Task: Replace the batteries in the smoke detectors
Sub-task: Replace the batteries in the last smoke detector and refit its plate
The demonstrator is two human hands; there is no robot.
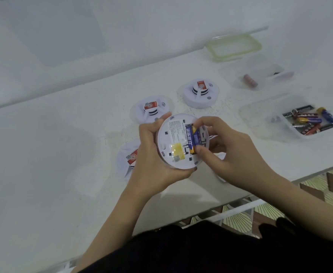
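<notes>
My left hand (152, 154) grips a white round smoke detector (173, 142), held above the table with its back side up. Two blue-and-gold batteries (192, 137) lie side by side in its open compartment. My right hand (226, 148) pinches these batteries, fingertips at their far end and thumb at their near end. Three more white detectors rest on the table: one (152, 109) just behind the held one, one (200, 93) further right, and one (128, 158) partly hidden under my left hand.
A clear tub (264, 123) at the right holds several loose batteries (309, 121). Behind it, a second clear tub (238, 75) contains a reddish battery (250, 80). A green-rimmed lid (234, 47) lies at the back. The table's front edge (240, 203) runs just below my forearms.
</notes>
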